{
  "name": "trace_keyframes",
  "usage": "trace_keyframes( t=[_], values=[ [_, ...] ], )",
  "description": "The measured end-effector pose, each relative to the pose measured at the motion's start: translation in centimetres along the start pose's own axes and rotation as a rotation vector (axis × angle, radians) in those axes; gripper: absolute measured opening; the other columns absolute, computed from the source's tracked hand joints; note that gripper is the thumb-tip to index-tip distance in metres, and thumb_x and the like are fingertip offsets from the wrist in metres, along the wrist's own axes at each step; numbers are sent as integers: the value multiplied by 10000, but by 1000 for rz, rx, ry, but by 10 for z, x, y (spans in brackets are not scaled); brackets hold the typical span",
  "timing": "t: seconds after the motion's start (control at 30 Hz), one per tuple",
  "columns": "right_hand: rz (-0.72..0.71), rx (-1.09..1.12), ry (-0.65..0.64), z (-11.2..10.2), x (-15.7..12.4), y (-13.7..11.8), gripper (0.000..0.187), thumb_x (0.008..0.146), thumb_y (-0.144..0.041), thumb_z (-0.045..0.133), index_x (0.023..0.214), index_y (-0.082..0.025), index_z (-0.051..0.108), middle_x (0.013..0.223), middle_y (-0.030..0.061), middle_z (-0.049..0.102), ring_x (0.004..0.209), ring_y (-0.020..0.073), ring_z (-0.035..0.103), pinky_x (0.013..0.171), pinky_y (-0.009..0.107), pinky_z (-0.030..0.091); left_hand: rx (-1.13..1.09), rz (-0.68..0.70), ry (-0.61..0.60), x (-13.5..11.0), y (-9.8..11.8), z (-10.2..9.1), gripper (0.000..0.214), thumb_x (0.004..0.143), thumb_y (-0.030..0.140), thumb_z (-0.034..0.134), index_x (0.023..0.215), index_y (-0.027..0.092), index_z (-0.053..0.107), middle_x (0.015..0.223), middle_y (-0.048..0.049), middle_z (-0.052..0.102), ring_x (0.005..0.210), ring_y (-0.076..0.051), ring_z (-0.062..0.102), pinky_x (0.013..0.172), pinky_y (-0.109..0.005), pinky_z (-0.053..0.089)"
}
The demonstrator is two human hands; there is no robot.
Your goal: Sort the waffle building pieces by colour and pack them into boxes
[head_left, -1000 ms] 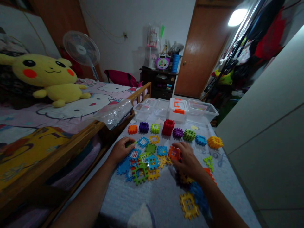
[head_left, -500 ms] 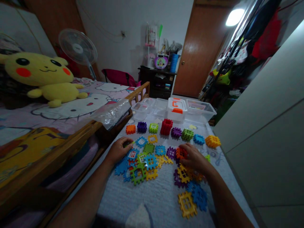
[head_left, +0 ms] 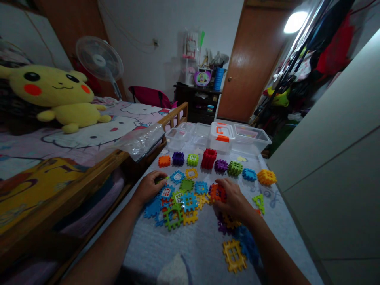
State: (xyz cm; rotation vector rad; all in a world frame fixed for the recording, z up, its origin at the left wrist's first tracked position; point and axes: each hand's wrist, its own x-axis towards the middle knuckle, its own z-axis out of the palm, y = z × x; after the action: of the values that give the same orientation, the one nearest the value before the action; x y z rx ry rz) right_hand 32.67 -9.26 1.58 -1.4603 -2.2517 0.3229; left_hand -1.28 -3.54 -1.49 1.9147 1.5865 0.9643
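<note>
My right hand (head_left: 233,200) grips an orange-red square interlocking tile (head_left: 218,193) between thumb and fingers, over the right side of the loose tiles. On the left, my left hand (head_left: 151,186) is curled around a green tile (head_left: 166,178), of which only a little shows. Beside it lies a blue window tile (head_left: 177,177). Between the hands is a loose pile with a green frame tile (head_left: 173,217), a blue tile (head_left: 189,202) and yellow ones. My right forearm partly covers purple, yellow and blue tiles; a yellow window tile (head_left: 234,255) lies nearer me.
Behind the pile stands a row of colour-sorted stacks, among them a tall red stack (head_left: 209,158) and a yellow stack (head_left: 266,177). Clear plastic boxes (head_left: 252,134) line the far end. A wooden bed rail (head_left: 118,160) runs along the left; a green triangle (head_left: 259,203) lies right.
My right hand has moved left with the orange-red tile, uncovering the green triangle on the right. My left hand stays about where it was.
</note>
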Motion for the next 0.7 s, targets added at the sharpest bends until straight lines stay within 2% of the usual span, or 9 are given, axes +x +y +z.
trace_keyframes(
  t=[0.23,0.4,0.5,0.6,0.7],
  values=[
    [-22,-27,-137,11,3,-18,520,751,-203,677,1247,-158,528,1199,136,597,1098,287,533,967,439,408,19,3,-9,-1,-4,1,319,750,462,596,884,192,698,943,-57,721,876,-240,673,848,-347,529],
    [-2,-26,-160,9,3,-16,534,738,-211,694,1246,-154,538,1225,139,587,1119,291,517,982,436,389,12,-24,-21,-1,-9,2,344,752,460,591,928,184,696,976,-60,720,885,-239,674,839,-349,534],
    [15,-23,-164,8,2,-15,536,738,-233,701,1244,-162,541,1207,132,599,1111,298,513,979,450,382,35,-27,17,-1,-10,1,356,770,466,578,963,189,693,1024,-63,715,932,-245,665,885,-362,519],
    [5,-17,-158,8,2,-15,533,745,-230,696,1247,-151,537,1187,133,612,1088,294,520,970,449,381,71,-5,101,-1,-4,-3,347,793,453,560,987,194,684,1096,-69,694,1023,-254,638,961,-379,481],
    [-12,-24,-144,9,2,-16,524,743,-220,697,1238,-144,541,1174,136,620,1070,293,523,953,442,385,96,78,134,-2,13,-7,309,807,423,565,987,199,678,1101,-66,682,1070,-255,613,1004,-390,448]
  ],
)
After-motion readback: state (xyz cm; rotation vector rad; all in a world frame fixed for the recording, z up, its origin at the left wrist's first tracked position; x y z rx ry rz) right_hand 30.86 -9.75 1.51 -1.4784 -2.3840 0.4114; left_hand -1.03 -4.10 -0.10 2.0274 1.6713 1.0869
